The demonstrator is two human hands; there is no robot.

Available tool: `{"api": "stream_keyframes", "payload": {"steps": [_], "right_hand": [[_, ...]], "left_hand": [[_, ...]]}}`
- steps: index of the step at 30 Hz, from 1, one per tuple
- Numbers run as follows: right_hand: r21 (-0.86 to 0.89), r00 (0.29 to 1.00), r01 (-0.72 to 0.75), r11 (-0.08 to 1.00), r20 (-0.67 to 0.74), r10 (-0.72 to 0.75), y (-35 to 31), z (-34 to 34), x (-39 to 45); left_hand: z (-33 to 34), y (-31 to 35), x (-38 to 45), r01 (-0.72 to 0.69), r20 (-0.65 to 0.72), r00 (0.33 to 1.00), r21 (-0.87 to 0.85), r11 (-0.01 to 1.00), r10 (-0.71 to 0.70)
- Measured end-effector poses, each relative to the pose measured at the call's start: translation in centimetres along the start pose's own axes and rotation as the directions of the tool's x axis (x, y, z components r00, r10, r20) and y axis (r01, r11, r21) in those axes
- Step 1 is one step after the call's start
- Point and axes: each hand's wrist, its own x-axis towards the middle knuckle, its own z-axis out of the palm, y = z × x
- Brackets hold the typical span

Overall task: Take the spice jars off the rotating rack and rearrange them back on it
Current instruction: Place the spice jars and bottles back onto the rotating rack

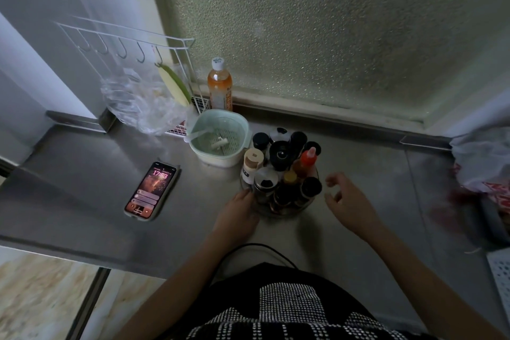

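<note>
While left hand [239,212] touches rack [287,211] edge, right hand [348,203] apart.

Both bare forearms reach forward; the left hand [239,214] lies palm down with fingers stretched ahead, while the right hand [348,200] hovers with loosely curled, spread fingers, holding nothing

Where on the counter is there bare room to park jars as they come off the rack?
Bare steel between the phone and rack, and right of the right hand up to the plastic bag. Crowded behind: the green strainer bowl sits close to the rack.
</note>
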Motion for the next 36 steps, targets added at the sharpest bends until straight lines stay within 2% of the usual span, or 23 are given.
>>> {"api": "stream_keyframes", "payload": {"steps": [2, 3, 6, 11, 15, 17, 22, 29, 33, 36], "right_hand": [[0.027, 0.986, -0.018, 0.999, 0.168, 0.013, 0.4, 1.0, -0.2], [0.047, 0.978, -0.029, 0.998, 0.207, 0.018, 0.3, 1.5, -0.3], [0.089, 0.973, -0.066, 0.994, 0.225, 0.045, 0.1, 2.5, -0.2], [0.123, 0.989, -0.085, 0.989, 0.129, 0.069, 0.5, 2.0, -0.3], [0.159, 0.996, 0.044, 0.986, -0.077, -0.032, -0.4, 1.0, -0.3], [0.152, 0.990, 0.086, 0.985, -0.120, -0.068, -1.0, 0.8, 0.0], [0.137, 0.996, 0.080, 0.987, -0.042, -0.075, -1.3, 1.6, 0.8], [0.236, 0.999, -0.043, 0.971, 0.001, 0.044, 0.1, 2.3, 0.3], [0.237, 0.996, -0.026, 0.971, -0.082, 0.047, 0.2, 2.2, 0.0], [0.240, 0.994, 0.012, 0.971, -0.111, 0.015, -0.4, 1.6, 0.1]], "left_hand": [[-0.3, 0.3, 0.1, 0.049, -0.032, 0.998, -0.082, 0.995, -0.052], [-0.4, 0.5, 0.2, 0.077, -0.052, 0.995, -0.124, 0.989, -0.084], [-0.7, 1.0, 0.9, 0.112, -0.129, 0.982, -0.181, 0.977, -0.136], [-1.3, 1.8, 2.0, 0.038, -0.179, 0.982, -0.131, 0.991, -0.062], [-1.7, 2.4, 2.9, 0.040, -0.146, 0.988, -0.106, 0.994, -0.056], [-1.9, 2.8, 3.2, 0.067, -0.132, 0.988, -0.085, 0.994, -0.078], [-2.2, 2.6, 3.4, 0.007, -0.131, 0.991, -0.091, 0.996, -0.019], [-3.3, 0.8, 3.3, 0.043, -0.128, 0.990, -0.059, 0.997, -0.051], [-3.4, 0.9, 4.0, 0.010, -0.077, 0.997, -0.040, 0.999, -0.013], [-3.4, 1.1, 3.6, -0.014, -0.136, 0.991, -0.064, 0.998, 0.006]]}}
